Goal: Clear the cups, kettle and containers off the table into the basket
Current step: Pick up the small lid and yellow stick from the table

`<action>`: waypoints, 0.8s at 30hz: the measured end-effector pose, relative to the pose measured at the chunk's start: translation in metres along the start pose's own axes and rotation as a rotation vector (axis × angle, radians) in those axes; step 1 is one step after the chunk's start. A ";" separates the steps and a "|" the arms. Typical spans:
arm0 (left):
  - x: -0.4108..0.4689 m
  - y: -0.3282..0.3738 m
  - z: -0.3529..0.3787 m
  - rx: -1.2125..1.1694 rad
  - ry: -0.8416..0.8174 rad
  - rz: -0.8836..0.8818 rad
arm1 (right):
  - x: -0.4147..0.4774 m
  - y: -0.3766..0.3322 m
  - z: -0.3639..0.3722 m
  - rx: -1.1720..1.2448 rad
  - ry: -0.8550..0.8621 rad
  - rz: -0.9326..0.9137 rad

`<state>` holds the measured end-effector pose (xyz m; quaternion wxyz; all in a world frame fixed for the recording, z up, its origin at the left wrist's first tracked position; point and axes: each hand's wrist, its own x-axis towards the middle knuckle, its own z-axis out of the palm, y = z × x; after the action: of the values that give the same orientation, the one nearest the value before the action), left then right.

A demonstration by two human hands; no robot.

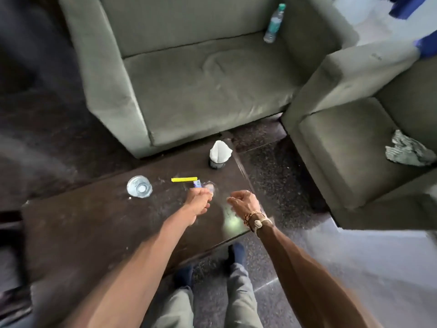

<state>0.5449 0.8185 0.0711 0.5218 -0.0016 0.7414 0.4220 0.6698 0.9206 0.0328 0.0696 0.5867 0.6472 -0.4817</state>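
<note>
Sofa [201, 91] fills the far side, well beyond both sets of fingers; an armchair [343, 150] stands off to the right of the right fingers. Dark table [94, 228] lies under both forearms, dusty.

Left hand [199, 200]: fingers curled, tips at a small clear cup [210, 186]. Blurred, so I cannot tell whether they grip it or only touch it.

Right hand [244, 201]: just right of the left fingers and apart from them, fingers loosely curled, nothing seen in them (bands [256, 220] on the wrist).

Crumpled cloth [409, 152] on the armchair seat, far right of the right fingers. Bottle [274, 23] leaning in the sofa corner, far beyond them.

Napkin holder [218, 155] on the table, beyond the left fingertips, white napkin standing in it. Glass [139, 187] upright on the table, left of the left fingers, well apart. Yellow stick [184, 179] flat, just beyond the left knuckles. Blue scrap [197, 184] touching or nearly touching those fingers; too small to name.
</note>
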 end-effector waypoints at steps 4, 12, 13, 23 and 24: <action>0.037 -0.025 -0.008 -0.142 0.189 -0.105 | 0.043 0.003 0.028 -0.114 -0.153 -0.002; 0.111 -0.075 0.004 -0.350 0.388 -0.279 | 0.137 0.022 0.063 -0.267 -0.426 -0.048; 0.120 -0.077 0.007 -0.363 0.394 -0.276 | 0.143 0.018 0.064 -0.273 -0.447 -0.040; 0.207 -0.084 0.011 -0.277 0.495 -0.223 | 0.212 0.008 0.122 -0.142 -0.375 -0.005; 0.215 -0.084 0.011 -0.271 0.487 -0.217 | 0.215 0.006 0.129 -0.150 -0.402 -0.014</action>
<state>0.4929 0.8653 -0.1490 0.3657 -0.2516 0.7770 0.4463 0.5486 0.9778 -0.1791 0.2375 0.4676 0.6584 -0.5399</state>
